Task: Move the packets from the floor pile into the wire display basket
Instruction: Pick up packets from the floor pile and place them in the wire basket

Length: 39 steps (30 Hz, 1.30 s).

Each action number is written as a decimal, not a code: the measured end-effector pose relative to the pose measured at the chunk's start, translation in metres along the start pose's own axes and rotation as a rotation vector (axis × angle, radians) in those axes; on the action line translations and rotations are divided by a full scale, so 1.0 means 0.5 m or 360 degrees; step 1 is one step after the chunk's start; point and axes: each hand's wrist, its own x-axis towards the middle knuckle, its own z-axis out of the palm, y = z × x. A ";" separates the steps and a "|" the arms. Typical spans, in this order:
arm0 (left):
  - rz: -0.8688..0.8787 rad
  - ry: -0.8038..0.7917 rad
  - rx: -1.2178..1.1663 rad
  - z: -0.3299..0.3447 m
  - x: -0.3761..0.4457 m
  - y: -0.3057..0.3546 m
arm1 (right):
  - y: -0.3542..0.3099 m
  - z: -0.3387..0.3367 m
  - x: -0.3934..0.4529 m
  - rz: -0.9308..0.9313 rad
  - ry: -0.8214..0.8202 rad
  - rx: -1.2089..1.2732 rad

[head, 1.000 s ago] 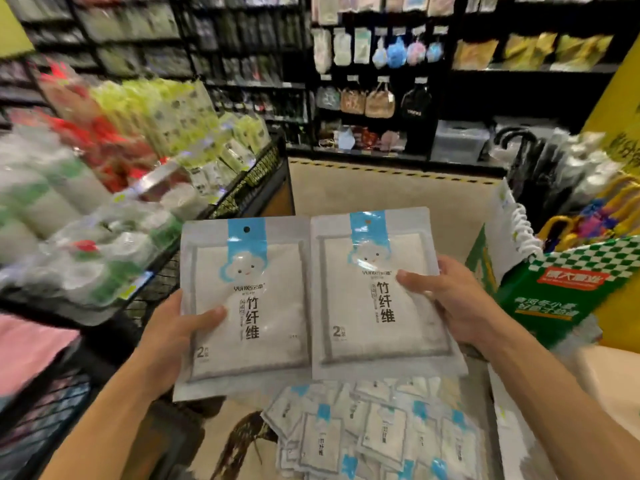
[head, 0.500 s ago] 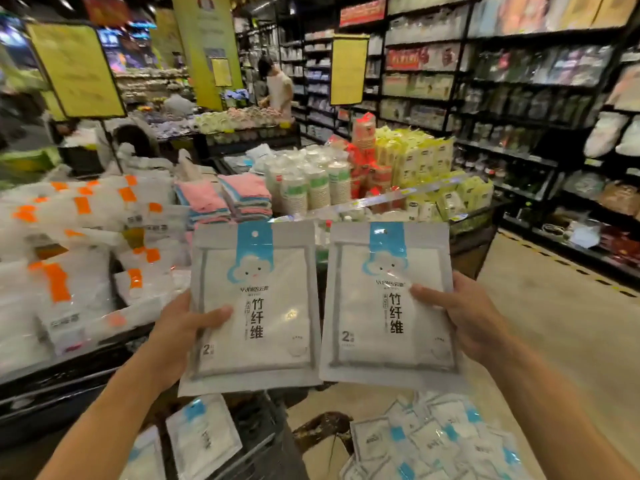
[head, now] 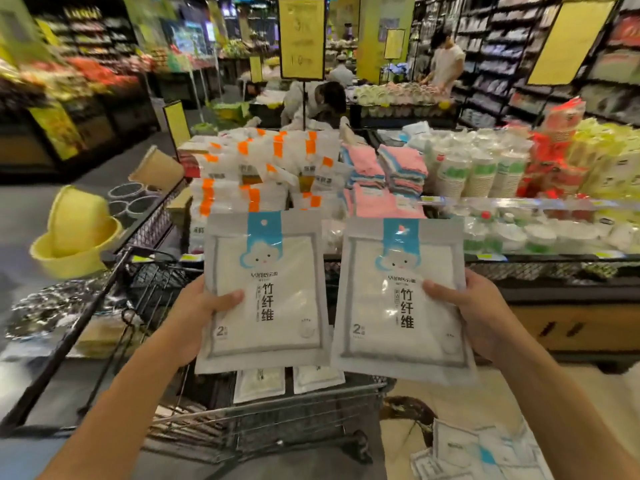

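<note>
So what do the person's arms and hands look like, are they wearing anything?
Both forearms are bare as far as the picture shows: no sleeves, no gloves. The left hand and the right hand show no rings, watch or bracelet. The nails look short and plain.

Left arm [head: 138, 386]: bare from the lower frame edge up to the grip, with no sleeve, watch or band showing.
Right arm [head: 568, 393]: likewise bare, unsleeved.
Left grip [head: 194, 317]: gloveless, ringless, thumbnail short.
Right grip [head: 481, 317]: gloveless too, nothing worn.
</note>
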 end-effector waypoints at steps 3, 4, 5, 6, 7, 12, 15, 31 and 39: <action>-0.0054 0.0064 -0.0005 -0.089 0.029 -0.013 | 0.026 0.084 0.032 0.0023 -0.0044 -0.0019; -0.0080 0.0084 -0.0010 -0.118 0.042 -0.019 | 0.036 0.111 0.044 0.0039 -0.0048 -0.0023; -0.0110 0.0111 -0.0018 -0.145 0.055 -0.023 | 0.048 0.138 0.057 0.0058 -0.0047 -0.0030; -0.0143 0.0137 -0.0027 -0.172 0.070 -0.030 | 0.060 0.163 0.070 0.0076 -0.0041 -0.0039; -0.0171 0.0161 -0.0036 -0.198 0.086 -0.038 | 0.073 0.186 0.085 0.0092 -0.0030 -0.0049; -0.0296 0.0257 0.0008 -0.298 0.163 -0.086 | 0.153 0.265 0.157 0.0228 0.0059 -0.0105; -0.0353 0.0276 0.0063 -0.321 0.205 -0.118 | 0.199 0.282 0.204 0.0321 0.0114 -0.0153; -0.0654 0.0367 0.0210 -0.261 0.468 -0.345 | 0.453 0.266 0.548 0.0761 -0.0038 -0.0379; -0.0940 0.0344 0.0342 -0.283 0.599 -0.604 | 0.681 0.248 0.652 0.0993 -0.0019 -0.0542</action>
